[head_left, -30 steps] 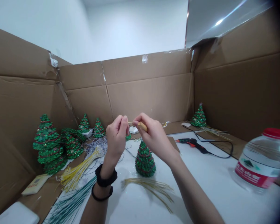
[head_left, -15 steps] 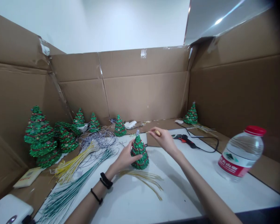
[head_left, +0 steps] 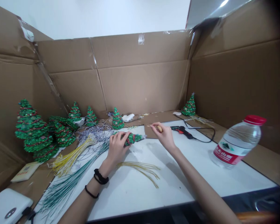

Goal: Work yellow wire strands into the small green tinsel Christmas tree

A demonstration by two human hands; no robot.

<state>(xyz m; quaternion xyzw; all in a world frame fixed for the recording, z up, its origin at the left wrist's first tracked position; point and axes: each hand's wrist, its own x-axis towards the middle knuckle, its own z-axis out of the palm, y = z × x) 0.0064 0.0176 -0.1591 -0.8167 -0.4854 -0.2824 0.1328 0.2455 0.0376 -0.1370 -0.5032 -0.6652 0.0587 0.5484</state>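
Note:
A small green beaded Christmas tree lies tipped on its side, its pale top pointing right. My left hand is closed over its lower part and hides the base. To the right, my right hand is held closed around a small tan wooden-handled tool. Its thumb and forefinger pinch something thin, too small to make out. A brown board lies beneath the right fingertips. Several yellow wires are spread on the white tabletop nearer to me.
A glue gun with a black cord lies right of my hand, near a water bottle. Yellow wires, green wires and more trees stand left. A white device sits front left; cardboard walls enclose the table.
The tree in my left hand has gone from upright to lying on its side, its top turned right. My right hand still holds the wooden-handled tool. The view has tilted down slightly.

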